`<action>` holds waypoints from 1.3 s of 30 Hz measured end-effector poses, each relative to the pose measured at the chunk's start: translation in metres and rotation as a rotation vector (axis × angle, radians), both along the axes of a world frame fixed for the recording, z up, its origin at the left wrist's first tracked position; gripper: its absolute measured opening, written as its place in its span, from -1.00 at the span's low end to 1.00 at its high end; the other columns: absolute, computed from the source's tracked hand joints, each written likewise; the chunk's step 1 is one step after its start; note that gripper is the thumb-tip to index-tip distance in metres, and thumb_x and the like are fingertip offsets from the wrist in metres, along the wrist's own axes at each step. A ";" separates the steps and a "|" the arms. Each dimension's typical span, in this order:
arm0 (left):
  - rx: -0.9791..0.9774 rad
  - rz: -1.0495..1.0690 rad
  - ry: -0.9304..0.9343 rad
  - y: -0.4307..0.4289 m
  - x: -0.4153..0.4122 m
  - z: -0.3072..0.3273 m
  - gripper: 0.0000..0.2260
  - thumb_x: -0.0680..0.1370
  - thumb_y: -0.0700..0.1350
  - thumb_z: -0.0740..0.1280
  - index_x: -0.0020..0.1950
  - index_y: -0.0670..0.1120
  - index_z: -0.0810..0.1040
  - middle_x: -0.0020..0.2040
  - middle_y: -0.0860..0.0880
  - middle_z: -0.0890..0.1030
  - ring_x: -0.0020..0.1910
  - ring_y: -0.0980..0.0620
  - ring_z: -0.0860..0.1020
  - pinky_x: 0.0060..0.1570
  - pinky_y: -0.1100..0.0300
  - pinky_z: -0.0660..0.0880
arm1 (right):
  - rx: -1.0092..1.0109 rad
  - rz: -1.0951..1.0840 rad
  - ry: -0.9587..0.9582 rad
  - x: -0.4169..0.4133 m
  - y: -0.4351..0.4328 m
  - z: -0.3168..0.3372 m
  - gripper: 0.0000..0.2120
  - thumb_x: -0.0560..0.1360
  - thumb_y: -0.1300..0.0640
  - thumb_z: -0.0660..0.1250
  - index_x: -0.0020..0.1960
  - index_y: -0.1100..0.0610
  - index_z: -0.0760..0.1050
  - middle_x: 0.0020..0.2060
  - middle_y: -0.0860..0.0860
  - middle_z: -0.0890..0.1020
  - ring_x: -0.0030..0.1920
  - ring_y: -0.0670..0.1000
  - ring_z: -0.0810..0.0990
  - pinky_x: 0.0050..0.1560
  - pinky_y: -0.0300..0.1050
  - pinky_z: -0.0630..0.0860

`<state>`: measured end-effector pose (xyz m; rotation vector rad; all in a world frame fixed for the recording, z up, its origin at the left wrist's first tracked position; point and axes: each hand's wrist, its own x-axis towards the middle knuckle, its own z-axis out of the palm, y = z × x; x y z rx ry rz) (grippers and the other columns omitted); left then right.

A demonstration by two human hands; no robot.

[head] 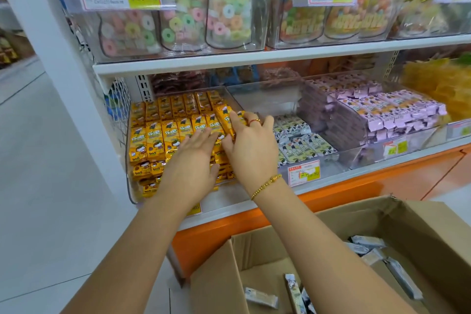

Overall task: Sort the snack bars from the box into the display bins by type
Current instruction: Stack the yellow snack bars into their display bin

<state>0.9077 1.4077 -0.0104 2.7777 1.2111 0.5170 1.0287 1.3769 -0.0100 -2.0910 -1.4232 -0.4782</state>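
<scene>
Both hands are down on the yellow bin (129,186). The left hand (196,163) lies flat with straight fingers on the packed yellow bars (155,135). The right hand (252,150), just to its right at that bin's right wall, spreads loose fingers against a few bars standing tilted there. From where I stand it is pressing them in, not grasping, so both hands look released.

These bars look light and stiff enough to lift by their long sides, several at once. The glossy wrappers are probably slick, so I'd expect a loose stack to slide or fan out unless it is squeezed at the ends.

The yellow bin is nearly full, and little room is left except along its right wall. The upper shelf (229,60) hangs over its back rows, so anything going in has to come from the front. Right of the yellow bin, the white-and-black bars (300,146) sit low with plenty of space above them. Farther right, the purple bars (382,113) are heaped high. In front of and below the yellow bin stands the cardboard box (420,224), its flaps open, with loose bars (261,297) on its floor that seem to be the white-and-black kind.
</scene>
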 end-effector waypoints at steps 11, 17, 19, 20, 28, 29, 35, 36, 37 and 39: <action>-0.030 0.041 0.001 -0.003 0.003 0.004 -0.42 0.62 -0.04 0.19 0.57 -0.05 0.00 0.57 -0.04 0.00 0.55 0.03 -0.06 0.47 0.18 -0.17 | -0.189 -0.013 -0.066 0.005 -0.001 0.002 -0.51 0.58 -0.04 0.14 0.49 0.00 0.23 0.32 0.10 0.36 0.22 0.18 0.29 0.10 -0.05 0.29; -0.027 0.028 0.047 -0.004 -0.001 0.003 -0.39 0.62 -0.01 0.16 0.57 -0.04 -0.09 0.57 -0.02 -0.06 0.55 0.04 -0.11 0.45 0.20 -0.21 | -0.371 0.425 -0.007 0.050 -0.014 0.006 -0.44 0.57 -0.05 0.24 0.51 0.05 0.20 0.51 0.03 0.22 0.49 0.13 0.11 0.46 -0.03 0.07; -0.028 0.032 0.061 -0.004 0.000 0.003 -0.39 0.62 -0.01 0.16 0.57 -0.04 -0.10 0.57 -0.03 -0.07 0.55 0.04 -0.11 0.46 0.19 -0.21 | -0.381 0.515 -0.078 0.059 -0.018 0.011 -0.52 0.58 0.05 0.26 0.47 0.09 0.30 0.47 0.04 0.30 0.49 0.08 0.20 0.49 -0.02 0.14; -0.026 0.033 0.064 -0.004 0.000 0.003 -0.39 0.62 -0.01 0.16 0.57 -0.04 -0.10 0.57 -0.03 -0.07 0.55 0.03 -0.11 0.46 0.19 -0.21 | -0.385 0.544 -0.108 0.061 -0.018 0.014 -0.55 0.58 0.07 0.26 0.45 0.11 0.33 0.45 0.03 0.34 0.46 0.06 0.28 0.47 0.01 0.21; -0.032 0.033 0.043 -0.002 0.002 0.001 -0.38 0.62 -0.02 0.17 0.57 -0.05 -0.10 0.57 -0.02 -0.08 0.54 0.03 -0.13 0.45 0.19 -0.22 | -0.480 0.657 -0.285 0.075 -0.004 0.030 -0.55 0.57 0.18 0.28 0.44 0.03 0.34 0.42 -0.07 0.36 0.39 0.00 0.41 0.38 -0.02 0.34; -0.024 0.030 0.044 -0.001 0.002 0.000 -0.38 0.62 -0.02 0.18 0.57 -0.04 -0.11 0.57 -0.02 -0.09 0.54 0.03 -0.13 0.45 0.19 -0.22 | -0.491 0.646 -0.319 0.075 0.001 0.032 -0.55 0.57 0.13 0.29 0.44 0.01 0.33 0.41 -0.10 0.36 0.38 -0.02 0.41 0.38 -0.06 0.33; 0.040 -0.029 -0.105 -0.014 -0.004 -0.006 -0.44 0.60 -0.05 0.23 0.55 -0.11 0.11 0.55 -0.05 0.12 0.53 0.04 0.05 0.44 0.25 -0.07 | -0.391 0.633 -0.200 0.077 0.011 0.027 -0.58 0.53 0.11 0.35 0.38 0.05 0.44 0.37 -0.02 0.44 0.38 -0.01 0.41 0.39 -0.17 0.24; 0.087 -0.045 -0.180 -0.022 -0.004 -0.007 -0.53 0.59 -0.05 0.24 0.48 -0.14 0.29 0.48 -0.09 0.30 0.48 0.02 0.22 0.40 0.24 0.09 | -0.361 0.636 -0.183 0.078 0.005 0.023 -0.59 0.53 0.11 0.35 0.36 0.08 0.46 0.36 0.02 0.46 0.35 0.03 0.44 0.37 -0.12 0.27; 0.119 -0.059 -0.248 -0.032 -0.004 -0.011 -0.62 0.57 -0.04 0.23 0.35 -0.15 0.47 0.34 -0.12 0.49 0.35 0.01 0.41 0.27 0.25 0.28 | -0.294 0.642 -0.165 0.080 -0.005 0.017 -0.63 0.52 0.09 0.35 0.31 0.12 0.51 0.31 0.07 0.53 0.28 0.07 0.51 0.31 -0.08 0.35; 0.073 -0.092 -0.365 -0.054 -0.001 -0.022 -0.78 0.53 -0.04 0.22 -0.05 -0.13 0.59 -0.09 -0.11 0.62 -0.08 -0.01 0.54 -0.11 0.17 0.37 | -0.059 0.658 -0.054 0.084 -0.038 0.000 -0.79 0.48 0.05 0.38 0.00 0.17 0.64 -0.04 0.10 0.67 -0.06 0.08 0.61 0.02 -0.08 0.47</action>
